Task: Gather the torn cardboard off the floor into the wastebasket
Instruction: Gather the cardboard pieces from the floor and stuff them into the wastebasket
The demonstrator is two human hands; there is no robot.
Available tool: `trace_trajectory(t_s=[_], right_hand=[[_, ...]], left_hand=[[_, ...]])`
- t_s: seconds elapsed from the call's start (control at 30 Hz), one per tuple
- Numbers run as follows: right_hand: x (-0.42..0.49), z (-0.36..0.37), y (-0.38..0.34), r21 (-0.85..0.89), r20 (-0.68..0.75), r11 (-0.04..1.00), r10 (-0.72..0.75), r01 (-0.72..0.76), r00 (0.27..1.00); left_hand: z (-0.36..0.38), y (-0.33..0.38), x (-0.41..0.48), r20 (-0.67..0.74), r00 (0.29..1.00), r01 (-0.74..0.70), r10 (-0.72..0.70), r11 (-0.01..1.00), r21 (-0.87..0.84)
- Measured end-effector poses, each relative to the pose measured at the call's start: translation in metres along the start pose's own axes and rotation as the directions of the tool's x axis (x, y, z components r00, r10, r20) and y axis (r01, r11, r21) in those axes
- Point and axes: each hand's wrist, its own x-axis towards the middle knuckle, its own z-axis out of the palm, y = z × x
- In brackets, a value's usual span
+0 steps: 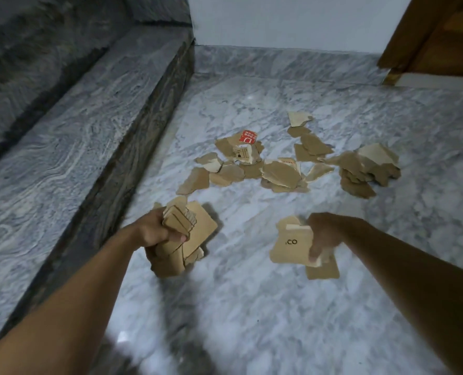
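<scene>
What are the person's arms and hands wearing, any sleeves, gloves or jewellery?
Both are bare: the left forearm and right forearm show no sleeves in view, and the left hand wears no glove, watch or wristband. The right hand is blurred, so a small ring cannot be ruled out, but no glove shows.

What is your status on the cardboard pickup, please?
Left hand grips a thick stack of torn brown cardboard pieces. Right hand holds a tan cardboard scrap printed CO. Scattered brown cardboard scraps lie on grey marble floor. Wastebasket not in view.
</scene>
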Motion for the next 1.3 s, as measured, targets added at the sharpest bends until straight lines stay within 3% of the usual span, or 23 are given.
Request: trace_trajectory(t_s=[0.07, 0.17, 0.27, 0.4, 0.53, 0.63, 0.73, 0.83, 0.93, 1.1, 1.3], right_hand=[[-0.004, 0.02, 0.013, -0.088, 0.019, 0.995, 0.053, -0.051, 0.998], [-0.002, 0.055, 0.025, -0.142, -0.071, 0.981, 0.123, -0.132, 0.99], [0.005, 0.067, 0.027, -0.106, -0.104, 0.984, 0.129, -0.14, 0.986], [0.006, 0.063, 0.029, -0.068, -0.134, 0.995, 0.064, -0.073, 0.989], [0.008, 0.065, 0.033, 0.072, -0.124, 0.997, 0.029, -0.02, 0.992], [0.011, 0.065, 0.037, 0.109, -0.102, 0.994, 0.02, -0.008, 0.995], [0.011, 0.057, 0.026, 0.044, -0.026, 0.999, 0.025, -0.024, 0.999], [0.013, 0.047, -0.003, 0.1, -0.001, 0.994, -0.04, 0.04, 0.999], [0.016, 0.039, -0.041, 0.133, -0.022, 0.983, -0.127, 0.129, 0.992], [0.035, 0.033, -0.09, 0.07, -0.096, 0.974, -0.21, 0.218, 0.973], [0.052, 0.044, -0.104, -0.051, -0.176, 0.974, -0.224, 0.219, 0.959]], left_hand=[[0.014, -0.003, 0.004, 0.001, 1.0, -0.001, 0.001, 1.0, 0.022], [0.031, -0.015, 0.018, -0.052, 0.998, -0.018, 0.022, 0.996, 0.083], [0.044, -0.019, 0.028, -0.117, 0.992, 0.065, -0.044, 0.981, 0.181], [0.055, -0.026, 0.034, -0.003, 0.998, 0.063, -0.064, 0.983, 0.172], [0.054, -0.025, 0.037, -0.148, 0.977, 0.177, -0.15, 0.967, 0.184], [0.058, -0.018, 0.027, -0.102, 0.987, 0.145, -0.128, 0.974, 0.174], [0.067, -0.009, 0.012, 0.053, 0.997, 0.042, -0.051, 0.984, 0.172], [0.065, -0.006, 0.0, 0.135, 0.991, -0.025, 0.011, 0.994, 0.106], [0.032, -0.016, -0.005, 0.024, 0.997, -0.077, 0.077, 0.997, -0.011], [-0.031, -0.014, 0.016, -0.225, 0.974, -0.057, 0.009, 0.976, -0.21], [-0.005, -0.027, 0.072, -0.292, 0.954, 0.095, -0.063, 0.991, 0.098]])
